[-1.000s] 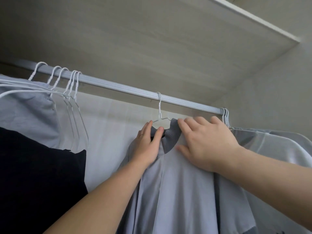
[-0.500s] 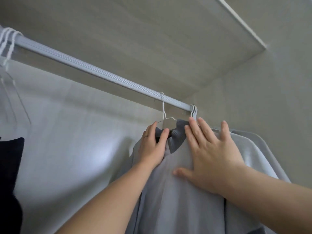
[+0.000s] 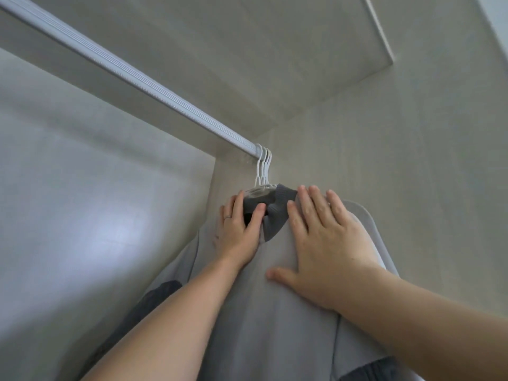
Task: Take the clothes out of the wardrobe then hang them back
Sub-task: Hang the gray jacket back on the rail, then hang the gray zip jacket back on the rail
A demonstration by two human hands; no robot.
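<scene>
Hanging mid-frame from white wire hangers on a ribbed white rail, the light grey garment has its dark ribbed collar pinched by the left hand; the right hand presses it, fingers spread.

Soft, diffuse light, moderately bright. Pale glare patch on the wardrobe back panel. Shadows faint. Wide-angle stretch toward the edges; focus slightly soft overall.

Rail carries white hangers, bunched at right end.
</scene>
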